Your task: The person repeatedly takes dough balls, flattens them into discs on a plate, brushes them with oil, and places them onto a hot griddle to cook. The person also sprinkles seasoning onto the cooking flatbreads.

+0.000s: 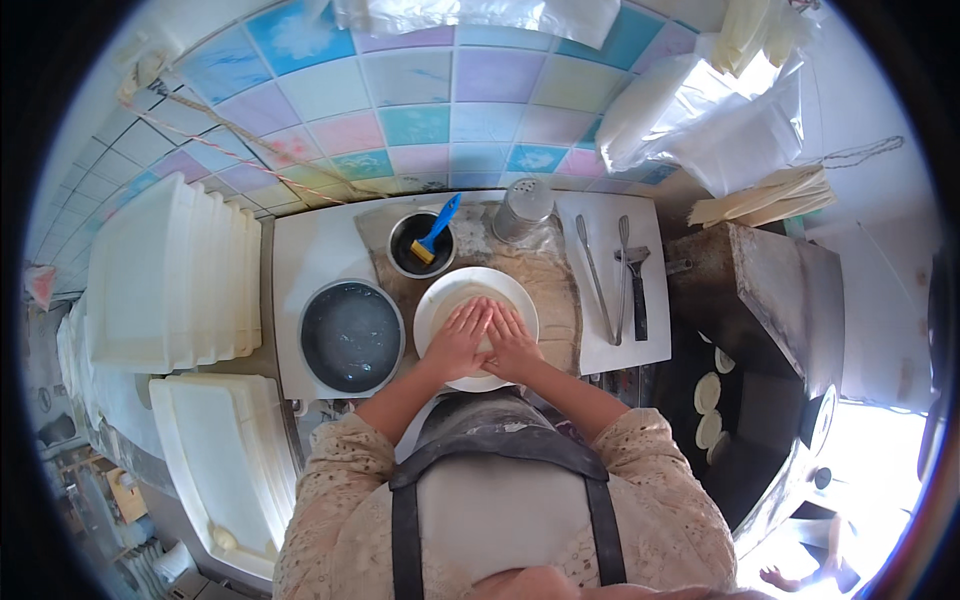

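Both hands lie flat on a pale round of dough (pixel 480 289) on a white round plate (pixel 429 304) in front of my body. My left hand (pixel 457 341) and my right hand (pixel 513 341) meet at the fingertips and thumbs, leaving a small gap between the palms. Neither hand grips anything. The palms cover the near part of the dough. Left of the plate stands a metal pot of water (pixel 351 335). Behind the plate, a small metal bowl (pixel 393 251) holds a brush with a blue handle (pixel 444 217).
A metal shaker (pixel 523 208) stands near the tiled wall. Metal tongs (pixel 598 300) and a black-handled scraper (pixel 639 300) lie at right. Stacked white plastic trays (pixel 161 292) stand left. Several dough rounds (pixel 707 392) sit in the dark oven (pixel 757 465). Another person's arm (pixel 834 544) shows lower right.
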